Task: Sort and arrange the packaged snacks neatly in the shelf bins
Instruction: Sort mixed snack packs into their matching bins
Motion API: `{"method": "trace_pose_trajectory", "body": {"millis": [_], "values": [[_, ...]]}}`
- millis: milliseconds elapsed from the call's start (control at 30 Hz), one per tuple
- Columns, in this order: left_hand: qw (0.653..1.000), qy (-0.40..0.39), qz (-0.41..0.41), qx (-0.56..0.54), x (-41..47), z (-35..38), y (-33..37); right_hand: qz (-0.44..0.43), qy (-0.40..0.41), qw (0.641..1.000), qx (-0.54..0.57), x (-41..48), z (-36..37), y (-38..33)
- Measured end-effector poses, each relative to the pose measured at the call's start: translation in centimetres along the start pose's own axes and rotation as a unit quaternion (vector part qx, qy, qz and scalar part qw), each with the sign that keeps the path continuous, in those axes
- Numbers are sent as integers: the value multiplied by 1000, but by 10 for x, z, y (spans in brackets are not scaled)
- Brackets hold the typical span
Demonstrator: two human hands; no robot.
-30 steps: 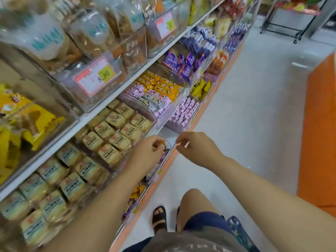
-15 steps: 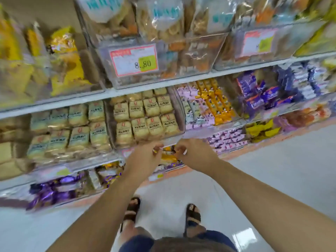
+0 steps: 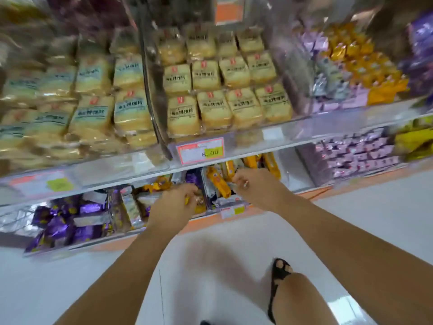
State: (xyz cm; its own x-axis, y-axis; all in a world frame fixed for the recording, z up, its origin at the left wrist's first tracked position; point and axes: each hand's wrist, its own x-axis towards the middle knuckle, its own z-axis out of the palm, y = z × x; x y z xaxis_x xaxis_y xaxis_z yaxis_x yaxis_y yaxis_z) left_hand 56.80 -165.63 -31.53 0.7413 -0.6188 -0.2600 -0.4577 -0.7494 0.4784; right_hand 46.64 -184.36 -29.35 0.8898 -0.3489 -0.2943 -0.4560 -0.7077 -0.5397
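Noted left hand (image 3: 175, 205) pinching small yellow packet (image 3: 187, 201); cannot tell what curled right hand (image 3: 255, 187) holds. Likely light, crinkly, slippery: best pinched at sealed ends.

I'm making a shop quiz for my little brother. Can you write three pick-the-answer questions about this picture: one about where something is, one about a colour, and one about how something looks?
1. Where are the left hand and right hand?
A) up at the top shelf
B) down among the orange packets
C) flat on the floor

2. What colour are the wrappers at the bottom left?
A) green
B) purple
C) red

3. How do the cream packs in the middle lie?
A) in tidy rows
B) spilled on the floor
C) in one big heap

Answers:
1 B: both hands are low down, right at the orange packets.
2 B: those wrappers are shiny purple.
3 A: the cream packs sit side by side in straight lines.
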Motion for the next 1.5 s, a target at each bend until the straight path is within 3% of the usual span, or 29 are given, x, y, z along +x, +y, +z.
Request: {"method": "trace_pose_trajectory", "body": {"millis": [167,333,500,933,1067,1267,1500], "values": [[986,99,94,91,37,64,-76,-69,102,991,-57,51,98,35],[927,253,223,162,58,109,-118,-151,263,949,-79,69,162,60],[909,296,258,141,63,117,-127,-179,339,921,-72,78,185,64],[912,271,246,182,42,105,-136,-219,332,913,-90,67,169,42],[915,272,222,201,27,99,-144,-205,262,938,-100,55,163,31],[943,178,171,221,20,104,-145,-217,195,952,-97,50,157,47],[961,158,137,181,20,118,-149,-136,213,955,-157,57,163,72]]}}
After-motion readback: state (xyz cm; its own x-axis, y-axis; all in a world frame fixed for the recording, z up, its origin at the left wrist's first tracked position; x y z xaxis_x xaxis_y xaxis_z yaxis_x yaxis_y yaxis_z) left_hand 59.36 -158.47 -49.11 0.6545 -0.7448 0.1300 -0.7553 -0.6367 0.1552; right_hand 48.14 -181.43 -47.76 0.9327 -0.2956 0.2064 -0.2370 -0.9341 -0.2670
